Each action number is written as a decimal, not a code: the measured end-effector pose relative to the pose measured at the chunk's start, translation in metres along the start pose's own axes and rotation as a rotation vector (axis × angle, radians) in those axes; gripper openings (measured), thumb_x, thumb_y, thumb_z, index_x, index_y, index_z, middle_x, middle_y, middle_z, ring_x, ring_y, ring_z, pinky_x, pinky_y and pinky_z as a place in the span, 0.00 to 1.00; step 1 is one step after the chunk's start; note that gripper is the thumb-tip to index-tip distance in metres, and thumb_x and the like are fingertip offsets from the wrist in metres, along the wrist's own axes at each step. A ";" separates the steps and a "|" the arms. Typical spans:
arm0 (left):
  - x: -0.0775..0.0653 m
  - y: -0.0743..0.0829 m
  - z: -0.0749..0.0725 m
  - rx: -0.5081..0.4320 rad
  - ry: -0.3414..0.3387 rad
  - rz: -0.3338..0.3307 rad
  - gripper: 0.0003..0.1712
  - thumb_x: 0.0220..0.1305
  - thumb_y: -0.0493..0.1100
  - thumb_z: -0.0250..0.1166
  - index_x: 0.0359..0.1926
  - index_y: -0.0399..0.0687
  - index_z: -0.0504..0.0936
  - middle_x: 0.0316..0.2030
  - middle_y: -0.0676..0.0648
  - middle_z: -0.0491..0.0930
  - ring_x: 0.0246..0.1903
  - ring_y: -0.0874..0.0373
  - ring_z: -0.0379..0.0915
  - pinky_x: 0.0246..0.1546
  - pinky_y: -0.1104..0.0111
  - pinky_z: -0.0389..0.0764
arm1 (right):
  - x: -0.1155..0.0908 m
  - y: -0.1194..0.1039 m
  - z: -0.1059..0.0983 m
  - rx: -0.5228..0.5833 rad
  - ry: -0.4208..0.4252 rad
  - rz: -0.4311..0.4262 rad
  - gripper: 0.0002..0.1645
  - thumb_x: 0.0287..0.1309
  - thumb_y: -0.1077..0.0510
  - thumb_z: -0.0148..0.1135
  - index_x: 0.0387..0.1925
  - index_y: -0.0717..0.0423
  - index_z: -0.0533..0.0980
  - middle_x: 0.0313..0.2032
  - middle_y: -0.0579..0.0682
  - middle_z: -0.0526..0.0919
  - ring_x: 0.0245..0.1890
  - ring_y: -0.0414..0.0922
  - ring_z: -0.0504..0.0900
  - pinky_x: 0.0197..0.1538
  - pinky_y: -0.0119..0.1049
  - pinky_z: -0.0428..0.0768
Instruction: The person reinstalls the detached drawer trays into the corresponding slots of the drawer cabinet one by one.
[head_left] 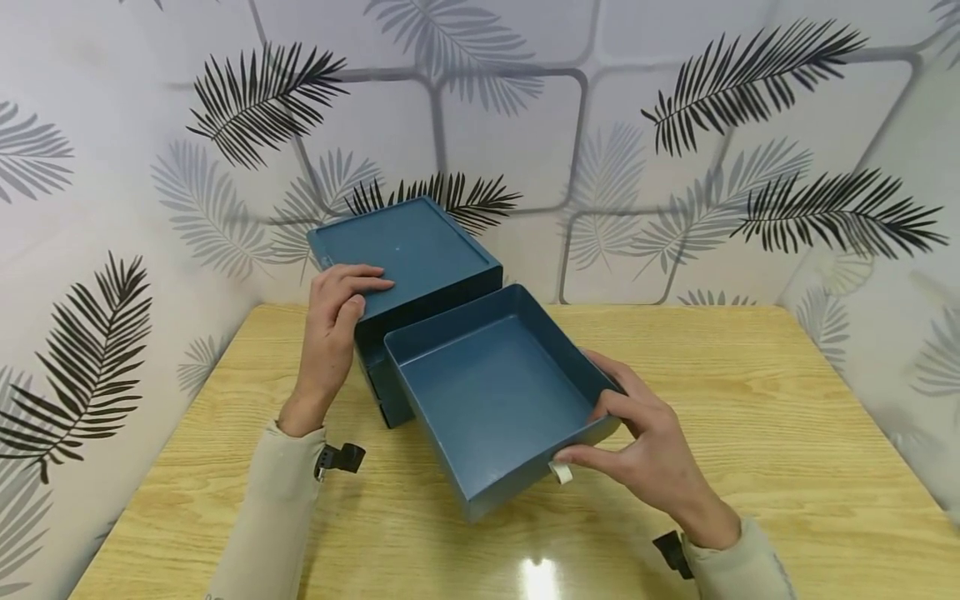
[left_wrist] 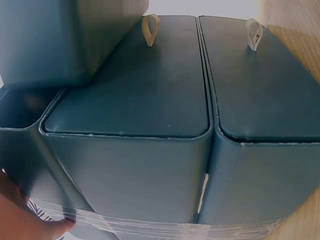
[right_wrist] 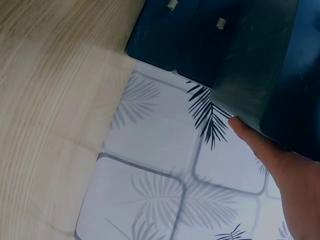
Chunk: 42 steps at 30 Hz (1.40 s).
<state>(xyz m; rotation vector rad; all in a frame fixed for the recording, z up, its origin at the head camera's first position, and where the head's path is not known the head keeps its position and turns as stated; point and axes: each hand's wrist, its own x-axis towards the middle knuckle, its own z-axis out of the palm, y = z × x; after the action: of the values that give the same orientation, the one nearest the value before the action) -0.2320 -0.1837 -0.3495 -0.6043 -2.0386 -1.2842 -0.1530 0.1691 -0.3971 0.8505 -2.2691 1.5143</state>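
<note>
A blue drawer cabinet (head_left: 408, 242) stands at the back of the table, turned at an angle. Its top compartment lies exposed, and an empty blue drawer (head_left: 498, 392) hangs tilted in front of it. My right hand (head_left: 648, 442) grips that drawer at its front right corner, the thumb on the front face beside a white pull tab (head_left: 560, 472). On the cabinet's top, near the left front edge, rests my left hand (head_left: 330, 321) with its fingers extended. The left wrist view shows two closed lower drawers, a middle one (left_wrist: 130, 95) and a bottom one (left_wrist: 265, 90).
A light wood-grain table (head_left: 750, 417) carries the cabinet. Behind it rises a wall (head_left: 630, 50) with a feather-pattern covering, close to the cabinet's back. Loop pulls (left_wrist: 150, 30) are fixed to the lower drawers. Clear tape (left_wrist: 180, 230) runs along the cabinet's top edge.
</note>
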 end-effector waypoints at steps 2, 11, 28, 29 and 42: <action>0.000 0.000 0.000 0.000 -0.003 -0.001 0.23 0.69 0.32 0.41 0.48 0.32 0.83 0.56 0.30 0.75 0.65 0.35 0.57 0.72 0.46 0.50 | 0.000 0.000 0.002 0.014 -0.006 -0.011 0.22 0.34 0.67 0.81 0.24 0.48 0.74 0.71 0.56 0.67 0.65 0.52 0.73 0.59 0.28 0.79; -0.001 0.000 0.000 0.001 -0.002 -0.007 0.23 0.69 0.32 0.41 0.48 0.32 0.83 0.56 0.29 0.75 0.65 0.34 0.57 0.72 0.46 0.50 | 0.004 -0.003 0.006 0.018 -0.005 -0.040 0.23 0.33 0.65 0.82 0.24 0.49 0.72 0.71 0.55 0.67 0.65 0.54 0.73 0.60 0.29 0.78; -0.002 -0.008 -0.003 0.021 -0.009 0.031 0.22 0.71 0.33 0.43 0.47 0.34 0.84 0.56 0.32 0.77 0.63 0.38 0.62 0.71 0.48 0.50 | 0.022 -0.005 0.021 -0.019 0.001 -0.041 0.23 0.34 0.60 0.83 0.23 0.49 0.72 0.71 0.52 0.66 0.69 0.52 0.71 0.62 0.30 0.77; -0.002 -0.006 -0.003 0.016 -0.010 0.029 0.21 0.71 0.33 0.43 0.47 0.34 0.84 0.56 0.32 0.77 0.64 0.39 0.61 0.71 0.48 0.50 | 0.023 -0.004 0.022 -0.027 0.004 -0.038 0.23 0.34 0.59 0.83 0.23 0.49 0.72 0.72 0.52 0.66 0.69 0.51 0.70 0.62 0.31 0.77; 0.001 0.000 0.000 0.002 -0.003 0.018 0.22 0.71 0.33 0.42 0.47 0.34 0.84 0.56 0.32 0.77 0.65 0.37 0.59 0.70 0.47 0.51 | 0.041 -0.004 0.028 -0.091 0.021 -0.039 0.24 0.35 0.54 0.83 0.25 0.44 0.72 0.71 0.48 0.67 0.72 0.46 0.67 0.65 0.45 0.75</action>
<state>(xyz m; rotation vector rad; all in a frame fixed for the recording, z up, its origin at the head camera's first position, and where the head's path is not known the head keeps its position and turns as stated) -0.2325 -0.1840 -0.3492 -0.6224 -2.0319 -1.2721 -0.1805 0.1300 -0.3839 0.8439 -2.2739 1.3860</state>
